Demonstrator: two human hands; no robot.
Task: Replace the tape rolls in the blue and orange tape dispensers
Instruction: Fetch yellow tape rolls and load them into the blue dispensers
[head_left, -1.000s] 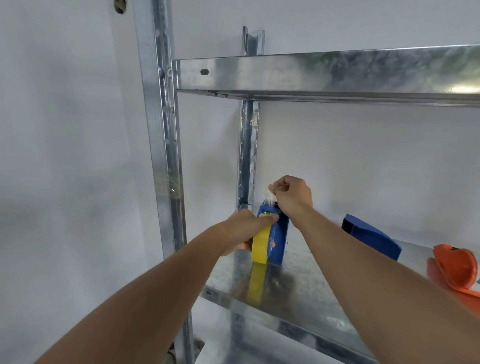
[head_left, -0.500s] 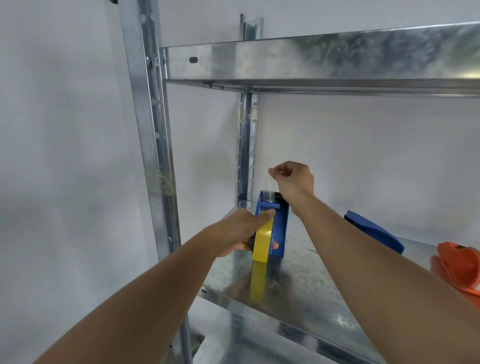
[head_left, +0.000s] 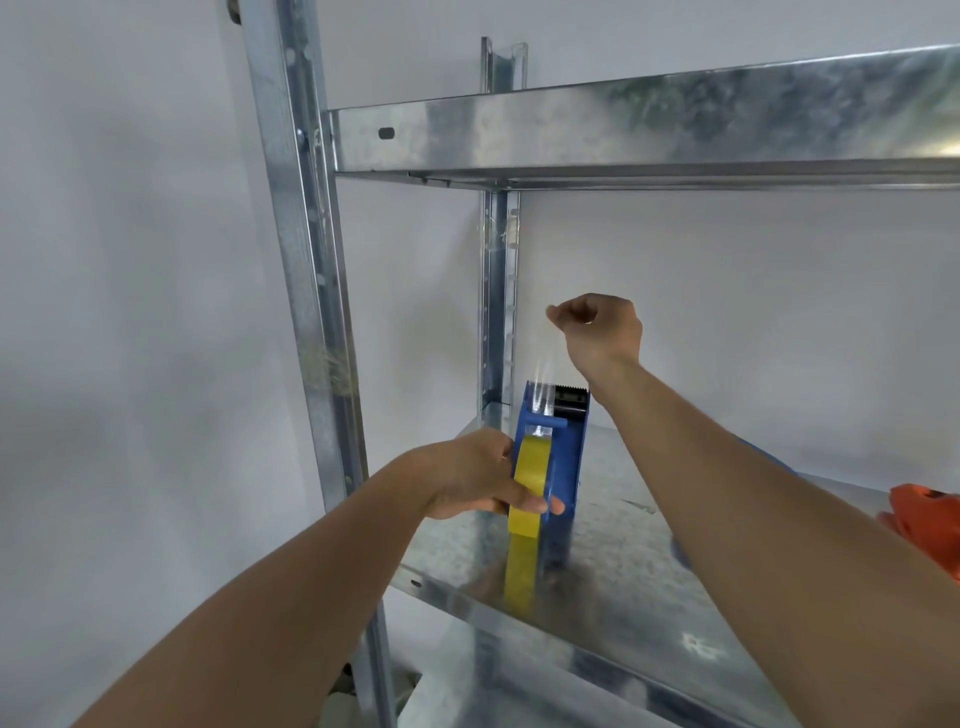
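A blue tape dispenser (head_left: 566, 457) stands upright on the metal shelf (head_left: 613, 582), with a yellowish tape roll (head_left: 530, 483) in it. My left hand (head_left: 478, 480) grips the dispenser and roll from the left side. My right hand (head_left: 597, 327) is raised above the dispenser, its fingers pinched on the end of a clear tape strip (head_left: 545, 374) that stretches down to the dispenser's top. An orange tape dispenser (head_left: 930, 519) lies at the right edge of the shelf, cut off by the frame.
A second blue part (head_left: 763, 452) peeks out behind my right forearm. The upper shelf (head_left: 623, 135) hangs above my hands. Metal uprights (head_left: 306, 291) stand at the left, in front of a white wall.
My right hand has risen from the dispenser's top, drawing the clear tape strip upward. My left hand has stayed on the dispenser.
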